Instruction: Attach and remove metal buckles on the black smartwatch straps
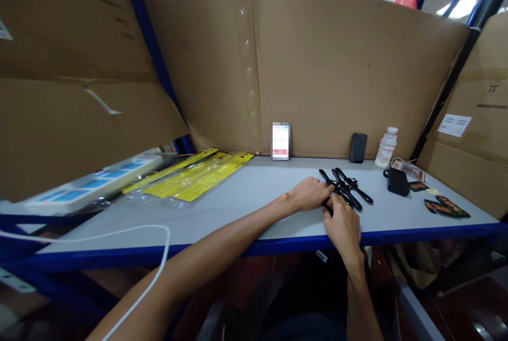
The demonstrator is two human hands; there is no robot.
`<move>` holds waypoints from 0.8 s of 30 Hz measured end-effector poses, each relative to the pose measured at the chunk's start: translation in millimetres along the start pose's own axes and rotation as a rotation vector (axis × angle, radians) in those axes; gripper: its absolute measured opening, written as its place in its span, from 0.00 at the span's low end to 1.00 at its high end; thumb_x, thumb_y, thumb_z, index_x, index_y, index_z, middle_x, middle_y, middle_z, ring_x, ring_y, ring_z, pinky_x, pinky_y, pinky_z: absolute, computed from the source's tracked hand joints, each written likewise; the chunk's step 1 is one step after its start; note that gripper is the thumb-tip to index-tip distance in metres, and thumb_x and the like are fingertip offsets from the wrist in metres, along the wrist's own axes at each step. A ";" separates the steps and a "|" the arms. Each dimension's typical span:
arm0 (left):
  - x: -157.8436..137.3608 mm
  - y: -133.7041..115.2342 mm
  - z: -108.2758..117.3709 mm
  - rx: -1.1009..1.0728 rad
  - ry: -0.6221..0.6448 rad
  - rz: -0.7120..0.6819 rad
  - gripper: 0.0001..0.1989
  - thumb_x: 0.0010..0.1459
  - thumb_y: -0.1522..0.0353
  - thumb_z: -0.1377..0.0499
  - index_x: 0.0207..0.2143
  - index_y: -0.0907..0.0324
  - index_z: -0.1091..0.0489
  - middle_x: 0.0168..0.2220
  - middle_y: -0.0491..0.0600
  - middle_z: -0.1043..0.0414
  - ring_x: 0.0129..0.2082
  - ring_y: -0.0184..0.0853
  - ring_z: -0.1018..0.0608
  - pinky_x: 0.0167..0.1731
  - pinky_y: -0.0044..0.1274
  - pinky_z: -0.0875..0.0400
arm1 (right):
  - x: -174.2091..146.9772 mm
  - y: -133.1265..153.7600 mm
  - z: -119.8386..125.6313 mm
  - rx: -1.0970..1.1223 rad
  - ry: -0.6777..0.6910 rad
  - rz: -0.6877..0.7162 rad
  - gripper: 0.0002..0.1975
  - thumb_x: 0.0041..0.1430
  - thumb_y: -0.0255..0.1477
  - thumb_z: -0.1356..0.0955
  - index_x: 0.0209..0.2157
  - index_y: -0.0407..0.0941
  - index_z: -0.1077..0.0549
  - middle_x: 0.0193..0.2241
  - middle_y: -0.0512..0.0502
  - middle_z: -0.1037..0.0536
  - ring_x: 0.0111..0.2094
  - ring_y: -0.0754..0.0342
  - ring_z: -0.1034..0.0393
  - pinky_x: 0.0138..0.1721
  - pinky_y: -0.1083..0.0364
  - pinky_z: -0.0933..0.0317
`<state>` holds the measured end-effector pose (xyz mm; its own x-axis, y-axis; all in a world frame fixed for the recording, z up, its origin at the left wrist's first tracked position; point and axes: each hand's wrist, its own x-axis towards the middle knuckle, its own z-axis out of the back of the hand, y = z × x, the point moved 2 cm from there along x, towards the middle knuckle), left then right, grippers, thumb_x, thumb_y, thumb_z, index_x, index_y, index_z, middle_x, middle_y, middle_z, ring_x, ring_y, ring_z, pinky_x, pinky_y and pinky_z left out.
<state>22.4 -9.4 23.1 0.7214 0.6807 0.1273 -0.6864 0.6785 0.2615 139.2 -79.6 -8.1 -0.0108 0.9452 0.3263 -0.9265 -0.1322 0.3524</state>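
Note:
My left hand (311, 193) rests low over the table with its fingers closed at the left end of a group of slim black tools (351, 185). My right hand (343, 223) is just in front and to the right, fingers bent and pressed together close to the left fingertips. A dark piece of one black tool shows between the two hands; the fingers cover most of it. The other black tools lie crossed over each other on the tabletop behind the hands. Their exact kind is too small to make out.
Yellow cards in clear plastic packs (214, 177) and a white power strip (95, 182) lie left. Along the cardboard back wall stand a lit phone (281, 141), a dark phone (357, 148) and a white bottle (386, 148). A black case (397, 181) and dark packets (447, 207) lie right.

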 end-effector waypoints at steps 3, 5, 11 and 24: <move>4.4 5.1 1.6 -0.040 0.003 0.068 0.10 0.66 0.75 0.46 0.47 0.63 0.29 0.39 0.60 0.20 0.39 0.48 0.16 0.36 0.30 0.28 | 0.4 -0.6 -1.7 -0.002 0.007 -0.022 0.06 0.68 0.28 0.35 0.44 0.48 0.27 0.44 0.47 0.21 0.39 0.51 0.25 0.36 0.53 0.44; 3.6 8.5 2.1 -0.062 0.010 0.099 0.10 0.65 0.75 0.46 0.47 0.63 0.29 0.38 0.60 0.20 0.39 0.49 0.16 0.36 0.30 0.28 | 0.8 -0.9 -2.4 0.002 0.011 -0.055 0.06 0.68 0.28 0.35 0.45 0.48 0.28 0.44 0.47 0.21 0.40 0.51 0.25 0.36 0.53 0.44; -7.9 9.0 -2.1 -0.037 0.066 0.091 0.11 0.65 0.74 0.47 0.48 0.64 0.29 0.38 0.61 0.19 0.39 0.50 0.16 0.36 0.31 0.28 | 0.2 0.6 0.2 0.002 0.009 -0.103 0.07 0.69 0.27 0.36 0.46 0.48 0.28 0.46 0.46 0.21 0.41 0.50 0.24 0.36 0.54 0.44; -7.1 6.0 1.5 -0.206 -0.081 0.022 0.09 0.64 0.74 0.47 0.43 0.59 0.30 0.39 0.54 0.20 0.36 0.40 0.19 0.33 0.27 0.33 | 3.4 0.6 1.4 0.007 0.063 -0.057 0.06 0.69 0.30 0.35 0.46 0.49 0.28 0.47 0.47 0.21 0.43 0.50 0.25 0.38 0.54 0.44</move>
<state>13.3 -10.5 25.3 0.7055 0.6771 0.2096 -0.7001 0.7117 0.0576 139.2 -76.9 -5.5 0.0180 0.9681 0.2500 -0.9235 -0.0797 0.3751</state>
